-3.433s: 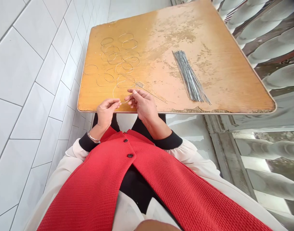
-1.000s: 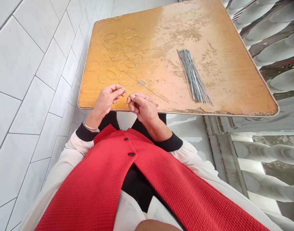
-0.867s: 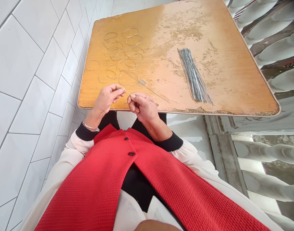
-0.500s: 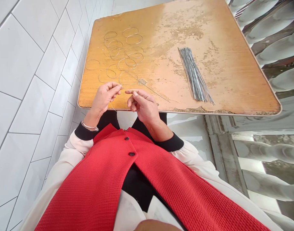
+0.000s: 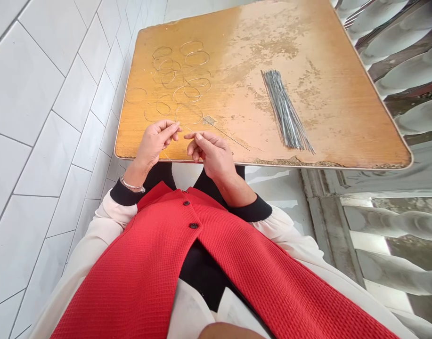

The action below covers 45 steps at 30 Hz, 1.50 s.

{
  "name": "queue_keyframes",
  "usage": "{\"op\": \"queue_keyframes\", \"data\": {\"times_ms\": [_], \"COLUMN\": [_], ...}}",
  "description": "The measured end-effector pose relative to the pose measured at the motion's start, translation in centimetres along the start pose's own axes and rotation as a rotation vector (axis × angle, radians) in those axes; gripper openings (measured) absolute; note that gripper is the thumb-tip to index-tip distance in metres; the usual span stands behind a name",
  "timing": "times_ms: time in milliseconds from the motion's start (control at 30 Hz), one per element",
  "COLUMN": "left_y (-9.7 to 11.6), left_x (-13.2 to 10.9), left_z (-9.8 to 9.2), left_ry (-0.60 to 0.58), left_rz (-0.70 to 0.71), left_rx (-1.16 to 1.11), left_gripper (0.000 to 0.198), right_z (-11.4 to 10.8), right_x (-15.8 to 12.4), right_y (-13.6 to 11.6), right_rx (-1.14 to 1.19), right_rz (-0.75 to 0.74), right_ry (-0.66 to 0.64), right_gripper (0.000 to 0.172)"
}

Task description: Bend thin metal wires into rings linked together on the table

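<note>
My left hand (image 5: 158, 142) is closed in a pinch on a thin bent wire (image 5: 167, 156), part of which hangs below the fingers by the table's near edge. A short stretch of the same wire shows between my two hands. My right hand (image 5: 213, 153), just to the right, has its thumb and fingers closed on the wire's other side; its exact end is too fine to make out. Beyond my hands, several thin wire rings (image 5: 188, 114) lie on the table, some overlapping. A single straight wire (image 5: 233, 136) rests just past my right hand.
A bundle of straight grey wires (image 5: 288, 110) lies on the right half of the worn wooden table (image 5: 350, 117). White wall tiles (image 5: 42, 150) run along the left. A balustrade (image 5: 403, 66) stands to the right.
Both hands stay almost in place. The wire between them has shifted slightly, and less of its curve shows by the right fingers and below the left hand.
</note>
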<state>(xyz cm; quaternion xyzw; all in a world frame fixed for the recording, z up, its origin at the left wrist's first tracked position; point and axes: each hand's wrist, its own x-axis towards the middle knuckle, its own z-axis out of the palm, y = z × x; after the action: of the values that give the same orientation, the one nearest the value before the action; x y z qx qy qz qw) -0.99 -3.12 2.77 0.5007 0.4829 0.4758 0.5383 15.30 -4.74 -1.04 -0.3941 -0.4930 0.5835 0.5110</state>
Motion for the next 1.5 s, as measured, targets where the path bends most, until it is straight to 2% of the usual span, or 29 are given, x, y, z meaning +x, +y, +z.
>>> {"op": "queue_keyframes", "data": {"times_ms": [200,367,500,700,867,1067,1267,1500], "left_y": [-1.1,-1.4,-1.4,-1.8,-1.9,-0.8,-0.1,-0.3], "left_x": [-0.3,-0.6,-0.7,-0.6,-0.3,-0.4,-0.2,0.4], "left_z": [0.0,0.4,0.3,-0.1,-0.1,0.1,-0.3,-1.0], "left_ry": [0.064,0.118,0.108,0.056,0.033,0.048,0.022,-0.076], "left_rz": [-0.024,-0.090,-0.115,-0.105,-0.091,-0.113,-0.113,-0.090], "left_rx": [-0.133,-0.239,-0.305,-0.286,-0.285,-0.216,-0.176,-0.053], "left_gripper": [0.023,0.022,0.020,0.019,0.022,0.025,0.026,0.028], "right_z": [-0.5,-0.8,-1.0,-0.8,-0.4,-0.5,-0.7,-0.5], "right_x": [0.2,0.1,0.2,0.3,0.4,0.4,0.4,0.2], "right_y": [-0.1,-0.1,0.0,-0.1,-0.1,-0.2,-0.2,-0.2], "right_rx": [0.033,0.038,0.040,0.039,0.045,0.041,0.075,0.015], "right_rz": [0.009,0.057,0.061,0.017,0.000,0.034,0.075,0.113], "right_ry": [0.084,0.064,0.049,0.100,0.104,0.057,0.020,-0.025], "right_gripper": [0.043,0.038,0.032,0.021,0.019,0.025,0.041,0.038]}}
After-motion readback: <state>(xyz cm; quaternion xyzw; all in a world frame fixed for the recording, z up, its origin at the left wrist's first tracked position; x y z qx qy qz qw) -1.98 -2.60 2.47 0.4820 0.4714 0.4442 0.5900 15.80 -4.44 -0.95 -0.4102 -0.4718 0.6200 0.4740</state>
